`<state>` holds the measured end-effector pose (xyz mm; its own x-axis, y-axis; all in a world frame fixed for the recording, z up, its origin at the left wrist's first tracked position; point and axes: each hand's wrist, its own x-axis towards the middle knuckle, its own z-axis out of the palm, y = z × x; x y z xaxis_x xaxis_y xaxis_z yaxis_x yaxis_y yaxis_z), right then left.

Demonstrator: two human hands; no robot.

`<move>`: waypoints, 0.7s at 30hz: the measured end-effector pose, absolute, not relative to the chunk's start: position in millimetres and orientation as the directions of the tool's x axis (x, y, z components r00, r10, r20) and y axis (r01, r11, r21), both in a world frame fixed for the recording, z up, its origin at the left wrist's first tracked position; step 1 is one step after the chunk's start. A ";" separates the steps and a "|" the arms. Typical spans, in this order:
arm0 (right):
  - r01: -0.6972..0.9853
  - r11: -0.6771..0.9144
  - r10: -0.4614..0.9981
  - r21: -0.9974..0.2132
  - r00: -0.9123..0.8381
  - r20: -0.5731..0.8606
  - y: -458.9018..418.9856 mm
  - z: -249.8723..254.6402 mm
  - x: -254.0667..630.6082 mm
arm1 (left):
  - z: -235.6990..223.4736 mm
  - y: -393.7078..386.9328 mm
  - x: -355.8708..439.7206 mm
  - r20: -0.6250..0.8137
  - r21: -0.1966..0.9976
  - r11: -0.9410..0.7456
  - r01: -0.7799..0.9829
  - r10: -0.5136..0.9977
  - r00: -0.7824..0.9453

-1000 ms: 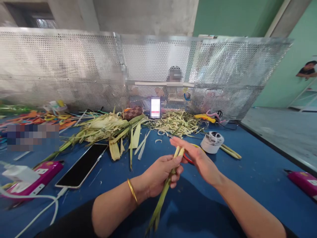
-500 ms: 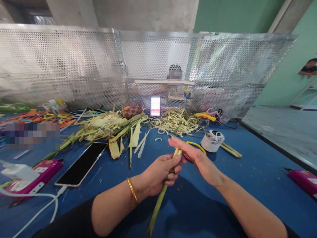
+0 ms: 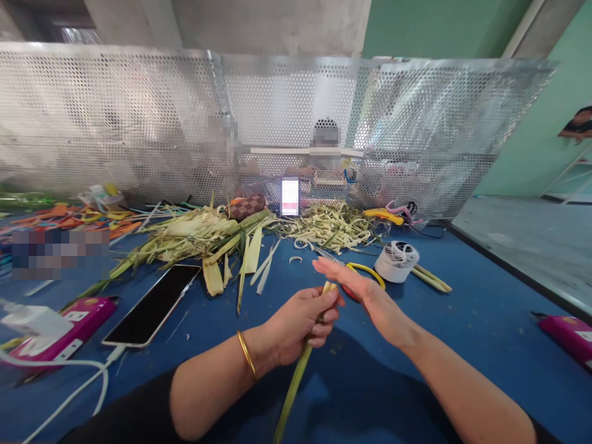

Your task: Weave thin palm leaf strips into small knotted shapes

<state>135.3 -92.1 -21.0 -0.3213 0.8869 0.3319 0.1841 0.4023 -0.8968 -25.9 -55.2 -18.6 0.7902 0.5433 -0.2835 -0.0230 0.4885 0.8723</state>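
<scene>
My left hand (image 3: 296, 324), with a gold bangle on the wrist, is closed around a folded green-yellow palm leaf strip (image 3: 296, 379) that runs down toward me. Only the strip's pale tip shows above the thumb. My right hand (image 3: 365, 293) hovers just beyond that tip with its fingers stretched out flat, close to the tip and holding nothing. Red-and-yellow handled scissors (image 3: 363, 271) lie on the blue table (image 3: 462, 320) right behind my right hand.
A pile of palm leaves (image 3: 198, 237) and leaf shavings (image 3: 330, 228) lies at the back. A phone (image 3: 152, 305) on a cable, a pink box (image 3: 65, 330) and a white charger sit left. A small white fan (image 3: 396, 262) stands right. Perforated metal screens wall the table.
My left hand has slid up the strip, so less of the pale tip shows. My right hand has drifted slightly left and down with its fingers still flat.
</scene>
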 end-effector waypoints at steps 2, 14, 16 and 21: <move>0.182 0.414 0.898 -0.892 -0.242 0.368 -89.7 -20.6 135.9 | -17.9 -55.0 -26.1 -0.286 0.873 0.487 -0.020 0.544 0.789; 0.235 0.195 0.979 -0.952 -0.112 0.173 -83.5 -19.0 128.3 | -12.3 -53.2 -25.9 -0.378 0.824 0.561 0.074 0.448 0.810; 0.201 0.193 0.977 -0.960 -0.128 0.169 -84.3 -19.3 126.1 | -12.6 -53.8 -25.4 -0.404 0.823 0.558 0.111 0.436 0.804; 0.308 0.176 0.982 -0.935 0.009 0.188 -79.5 -14.1 140.4 | -14.3 -48.8 -29.0 -0.344 0.896 0.418 0.149 0.443 0.828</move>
